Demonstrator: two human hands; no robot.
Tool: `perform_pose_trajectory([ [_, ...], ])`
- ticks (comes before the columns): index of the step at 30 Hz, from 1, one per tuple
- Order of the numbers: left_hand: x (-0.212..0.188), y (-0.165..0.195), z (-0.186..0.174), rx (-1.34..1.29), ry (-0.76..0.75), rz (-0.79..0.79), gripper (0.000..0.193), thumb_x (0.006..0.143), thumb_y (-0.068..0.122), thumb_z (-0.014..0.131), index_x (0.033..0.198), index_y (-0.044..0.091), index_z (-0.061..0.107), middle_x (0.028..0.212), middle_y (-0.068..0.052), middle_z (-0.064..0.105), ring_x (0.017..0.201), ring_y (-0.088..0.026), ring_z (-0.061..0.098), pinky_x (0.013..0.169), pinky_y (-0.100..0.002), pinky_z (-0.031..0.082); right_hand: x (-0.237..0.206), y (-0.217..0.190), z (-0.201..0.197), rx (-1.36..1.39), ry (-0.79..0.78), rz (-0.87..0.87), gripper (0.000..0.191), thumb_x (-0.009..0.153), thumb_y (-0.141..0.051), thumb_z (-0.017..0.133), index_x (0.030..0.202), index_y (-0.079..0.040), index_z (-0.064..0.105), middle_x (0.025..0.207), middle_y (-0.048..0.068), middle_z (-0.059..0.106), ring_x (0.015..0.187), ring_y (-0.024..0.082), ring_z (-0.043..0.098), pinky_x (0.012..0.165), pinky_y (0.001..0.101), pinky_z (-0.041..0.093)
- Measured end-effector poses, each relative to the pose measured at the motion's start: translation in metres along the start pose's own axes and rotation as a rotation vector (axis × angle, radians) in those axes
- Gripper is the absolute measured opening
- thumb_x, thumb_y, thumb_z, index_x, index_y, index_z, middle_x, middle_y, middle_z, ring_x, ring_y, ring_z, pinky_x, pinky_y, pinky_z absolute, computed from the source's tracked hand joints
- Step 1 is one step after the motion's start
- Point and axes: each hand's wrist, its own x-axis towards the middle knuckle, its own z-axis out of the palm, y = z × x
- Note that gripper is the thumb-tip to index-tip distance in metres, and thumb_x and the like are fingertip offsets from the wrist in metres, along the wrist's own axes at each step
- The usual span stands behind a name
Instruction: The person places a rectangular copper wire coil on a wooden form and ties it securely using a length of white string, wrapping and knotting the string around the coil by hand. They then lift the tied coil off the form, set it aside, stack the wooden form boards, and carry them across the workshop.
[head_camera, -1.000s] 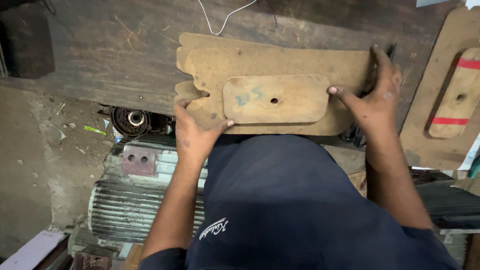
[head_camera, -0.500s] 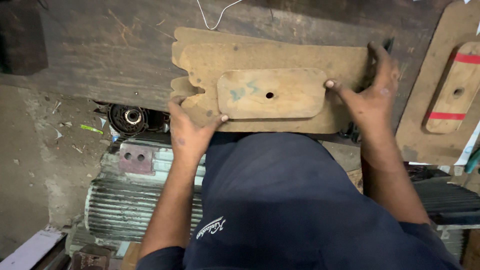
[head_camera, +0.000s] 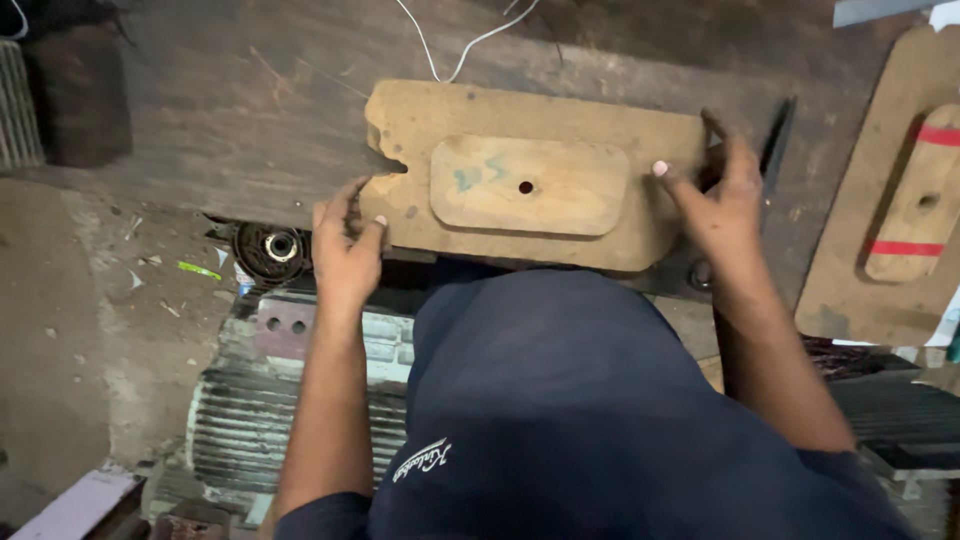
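A worn wooden board (head_camera: 620, 140) with a raised rounded block (head_camera: 528, 185) and a small centre hole lies on a dark workbench (head_camera: 250, 120). My left hand (head_camera: 345, 240) grips the board's near left corner, below a chipped notch. My right hand (head_camera: 715, 195) holds the right end, thumb resting on the top face next to the raised block. Both hands clasp the board's edges.
A second wooden board (head_camera: 880, 260) with a red-striped block lies at the right. A white wire (head_camera: 450, 45) runs off the top. Below the bench stand a ribbed grey electric motor (head_camera: 260, 420) and a round bearing part (head_camera: 268, 247) on a dusty floor.
The board has shifted slightly away from me on the bench. My left hand slid from under the raised block to the near left corner; my right hand stays at the right end.
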Motion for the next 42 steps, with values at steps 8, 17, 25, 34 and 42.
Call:
perform_pose_trajectory([
  [8,0.038,-0.020,-0.036,0.268,-0.016,0.242,0.046,0.088,-0.002,0.070,0.134,0.005,0.066,0.107,-0.011,0.058,0.087,-0.018,0.062,0.079,-0.033,0.056,0.003,-0.014,0.040,-0.037,0.009,-0.079,0.072,0.091,-0.020,0.086,0.154,-0.006,0.055,0.116,0.017,0.061,0.098,0.025,0.062,0.084,0.0378,0.054],
  [17,0.042,-0.010,-0.047,0.249,-0.088,0.208,0.046,0.086,0.001,0.073,0.131,0.006,0.066,0.107,-0.010,0.060,0.091,-0.019,0.064,0.074,-0.029,0.058,-0.002,-0.016,0.049,0.043,0.031,0.038,0.071,0.090,-0.017,0.084,0.155,-0.008,0.056,0.111,0.011,0.061,0.096,0.019,0.061,0.082,0.0343,0.053],
  [25,0.036,0.001,-0.046,0.237,-0.078,0.190,0.045,0.086,0.000,0.073,0.131,0.005,0.066,0.106,-0.009,0.060,0.092,-0.018,0.065,0.073,-0.028,0.059,-0.005,-0.015,0.047,-0.044,0.064,-0.035,0.070,0.090,-0.016,0.086,0.153,-0.005,0.058,0.107,0.013,0.061,0.094,0.022,0.061,0.082,0.0353,0.053],
  [34,0.038,0.004,-0.043,0.251,-0.074,0.187,0.048,0.083,-0.001,0.076,0.130,0.003,0.066,0.104,-0.010,0.060,0.087,-0.017,0.064,0.073,-0.029,0.058,-0.005,-0.020,0.044,-0.032,0.053,-0.022,0.070,0.090,-0.015,0.085,0.153,-0.005,0.058,0.106,0.012,0.062,0.092,0.021,0.062,0.080,0.0341,0.053],
  [42,0.037,0.003,-0.042,0.222,-0.066,0.175,0.047,0.083,0.000,0.077,0.129,0.004,0.067,0.104,-0.009,0.061,0.089,-0.016,0.065,0.077,-0.029,0.061,-0.006,-0.015,0.044,-0.036,0.063,0.011,0.071,0.087,-0.011,0.086,0.152,-0.007,0.058,0.103,0.013,0.061,0.089,0.021,0.060,0.080,0.0345,0.053],
])
